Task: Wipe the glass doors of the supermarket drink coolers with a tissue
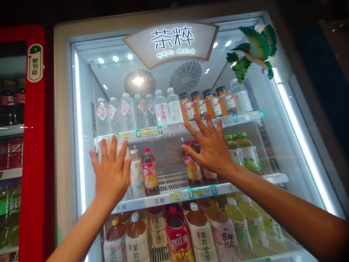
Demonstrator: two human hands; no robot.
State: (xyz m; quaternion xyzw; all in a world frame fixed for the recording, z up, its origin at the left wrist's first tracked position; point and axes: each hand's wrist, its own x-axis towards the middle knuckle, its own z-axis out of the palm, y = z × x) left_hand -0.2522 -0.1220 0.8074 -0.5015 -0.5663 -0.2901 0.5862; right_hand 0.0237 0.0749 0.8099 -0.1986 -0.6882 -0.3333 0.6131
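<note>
A lit drinks fridge with a glass door fills the view. My left hand lies flat against the glass at the left, fingers stretched upward, in front of pale bottles on the middle shelf. My right hand is spread flat on the glass nearer the middle, fingers pointing up and left, over red-capped tea bottles. Neither hand holds anything. A dark tea bottle with a red label stands between the two hands.
The top shelf carries clear water bottles and orange drinks; large bottles crowd the bottom shelf. A red fridge stands at the left. A bird decoration sits at the door's upper right, a sign with characters on top.
</note>
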